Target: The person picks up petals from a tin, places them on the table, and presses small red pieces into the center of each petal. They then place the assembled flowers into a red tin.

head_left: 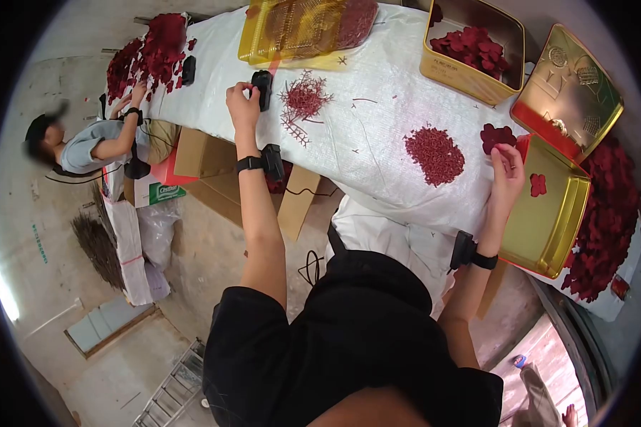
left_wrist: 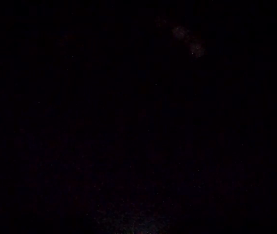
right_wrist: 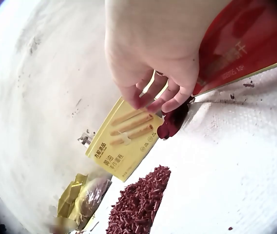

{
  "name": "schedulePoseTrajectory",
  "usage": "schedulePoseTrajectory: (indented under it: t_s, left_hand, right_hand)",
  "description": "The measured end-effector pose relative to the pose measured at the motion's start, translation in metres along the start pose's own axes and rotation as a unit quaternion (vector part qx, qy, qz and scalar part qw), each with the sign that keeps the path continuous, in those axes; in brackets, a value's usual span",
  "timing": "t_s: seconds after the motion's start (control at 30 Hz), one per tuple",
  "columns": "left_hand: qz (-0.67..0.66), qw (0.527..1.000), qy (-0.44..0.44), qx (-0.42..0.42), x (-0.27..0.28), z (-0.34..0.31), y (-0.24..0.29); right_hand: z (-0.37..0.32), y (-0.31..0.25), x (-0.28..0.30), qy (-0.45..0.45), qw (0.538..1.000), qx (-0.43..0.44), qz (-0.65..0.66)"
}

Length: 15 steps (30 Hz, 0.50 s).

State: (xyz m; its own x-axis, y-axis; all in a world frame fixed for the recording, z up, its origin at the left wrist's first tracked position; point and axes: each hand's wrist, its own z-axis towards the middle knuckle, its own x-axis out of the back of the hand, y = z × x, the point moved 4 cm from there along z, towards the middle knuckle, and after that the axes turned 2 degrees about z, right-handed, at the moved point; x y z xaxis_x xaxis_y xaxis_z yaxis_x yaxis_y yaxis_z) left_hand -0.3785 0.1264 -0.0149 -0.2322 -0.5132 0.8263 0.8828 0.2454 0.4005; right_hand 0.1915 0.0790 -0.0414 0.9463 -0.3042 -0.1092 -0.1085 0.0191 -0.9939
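In the head view, the left hand [head_left: 243, 107] has its curled fingers and thumb at the near edge of a small black object [head_left: 261, 90], beside a heap of thin red branched pieces [head_left: 305, 98]. The left wrist view is almost wholly dark. My right hand [head_left: 507, 174] pinches a dark red petal-shaped piece [head_left: 497, 136] above the white cover, beside a shallow gold tray [head_left: 541, 242] holding one red flower-shaped piece [head_left: 538, 185]. In the right wrist view, the fingers of the right hand [right_wrist: 153, 63] grip the dark red piece [right_wrist: 173, 122]. A pile of small red bits [head_left: 436, 156] lies left of that hand.
A gold tin [head_left: 470, 77] with red pieces stands at the back right, beside an embossed gold lid [head_left: 571, 89]. Yellow plastic trays [head_left: 292, 32] lie at the back. More red pieces [head_left: 605, 213] are heaped far right. Another person [head_left: 96, 146] works at the left end.
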Motion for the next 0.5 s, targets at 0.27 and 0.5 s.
schedulePoseTrajectory:
  t_s: [0.27,0.5]
  left_hand:
    - [-0.772,0.496,-0.312,0.247,-0.007,-0.075,0.158]
    - [-0.666,0.543,-0.478,0.180,-0.027,-0.155,0.277]
  right_hand:
    - [0.003,-0.004,-0.006,0.014,1.000,-0.007,0.025]
    - [0.012,-0.024,-0.024,-0.001,0.997,-0.016,0.077]
